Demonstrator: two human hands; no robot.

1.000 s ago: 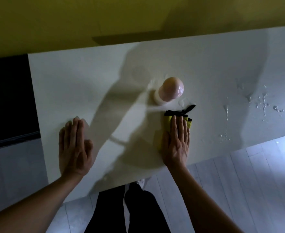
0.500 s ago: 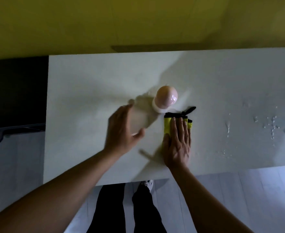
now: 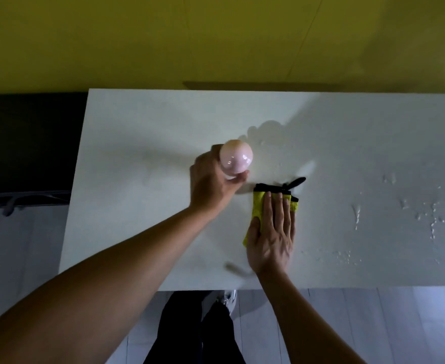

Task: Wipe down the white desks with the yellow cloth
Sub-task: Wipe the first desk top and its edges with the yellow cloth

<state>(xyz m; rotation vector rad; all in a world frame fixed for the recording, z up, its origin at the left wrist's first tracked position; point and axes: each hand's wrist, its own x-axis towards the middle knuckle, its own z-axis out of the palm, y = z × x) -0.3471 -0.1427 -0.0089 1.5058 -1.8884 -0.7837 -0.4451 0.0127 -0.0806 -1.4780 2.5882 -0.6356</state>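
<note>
The right hand (image 3: 271, 232) lies flat, fingers straight, pressing the folded yellow cloth with black trim (image 3: 259, 206) onto the white counter (image 3: 142, 206). The left hand (image 3: 213, 185) grips a pink round-capped bottle (image 3: 235, 157). Clearing it seems underway; next, wipe toward the droplets (image 3: 357, 211).

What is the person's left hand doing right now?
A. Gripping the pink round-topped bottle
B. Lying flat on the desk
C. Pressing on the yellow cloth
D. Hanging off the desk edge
A: the left hand is curled round the pink round-topped bottle, while the right hand lies flat on the yellow cloth on the white desk.
</note>
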